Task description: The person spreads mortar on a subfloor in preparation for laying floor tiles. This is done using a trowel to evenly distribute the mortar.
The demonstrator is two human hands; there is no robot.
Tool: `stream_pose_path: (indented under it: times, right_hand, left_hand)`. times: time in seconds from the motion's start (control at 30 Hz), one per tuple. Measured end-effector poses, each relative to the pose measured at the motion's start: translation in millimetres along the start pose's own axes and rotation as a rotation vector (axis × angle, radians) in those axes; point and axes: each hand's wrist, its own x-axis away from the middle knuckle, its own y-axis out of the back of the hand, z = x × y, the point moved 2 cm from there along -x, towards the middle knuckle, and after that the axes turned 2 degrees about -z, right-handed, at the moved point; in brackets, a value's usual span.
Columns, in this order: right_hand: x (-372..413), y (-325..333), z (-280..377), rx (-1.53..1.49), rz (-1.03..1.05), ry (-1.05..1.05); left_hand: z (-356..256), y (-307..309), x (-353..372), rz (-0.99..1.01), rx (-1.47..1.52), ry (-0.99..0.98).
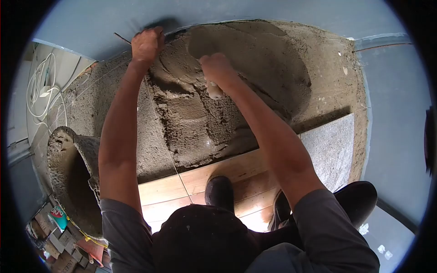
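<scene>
Mortar (186, 111) covers the middle of the floor (332, 68), reaching its far edge. My right hand (218, 69) grips a tool handle (214, 91) over it. My left hand (147, 44) is curled at that edge; I cannot tell its contents.

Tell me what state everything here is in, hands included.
Left hand: fingers curled, beside the blue-grey wall; its grip is hidden.
Right hand: closed around the tool handle.
Tool handle: gripped.
Mortar: spread out, smooth in places, rough and ridged elsewhere.
Wood-look tiles: laid flat.
Grey speckled tile: lying flat.
Bucket: open, crusted with mortar.
White cable: looped.
</scene>
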Motion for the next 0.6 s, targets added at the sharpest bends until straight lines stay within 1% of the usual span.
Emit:
stream_pose_path:
  times: [0.03,0.1,0.17,0.23,0.27,0.37,0.47,0.57,0.6]
  right_hand:
    - [3,10,-1,-0.102,0.054,-0.033]
    - [18,3,-23,-0.439,0.062,-0.076]
    - [52,-4,-85,-0.672,-0.021,-0.120]
    - [71,38,-106,-0.912,-0.044,-0.612]
    - [78,75,-99,-1.128,-0.040,-1.085]
    - [71,72,-149,-1.078,-0.095,-1.116]
    - [53,69,-135,-1.039,-0.038,-0.987]
    - [32,57,-94,-1.108,0.113,-0.871]
    - [25,39,-88,-1.042,0.113,-0.725]
  left_hand:
    - [0,0,-1,0.003,-0.001,0.005]
    - [4,0,1,0.006,-0.016,0.020]
    - [2,-1,2,-0.002,-0.029,0.035]
    - [2,-3,5,-0.013,-0.029,0.018]
    - [2,-2,2,-0.025,-0.031,0.003]
    - [2,-3,1,-0.035,-0.017,-0.003]
    - [2,1,-4,0.079,-0.043,0.048]
    - [5,1,-3,0.056,-0.006,0.035]
    - [7,1,-4,0.065,-0.014,0.038]
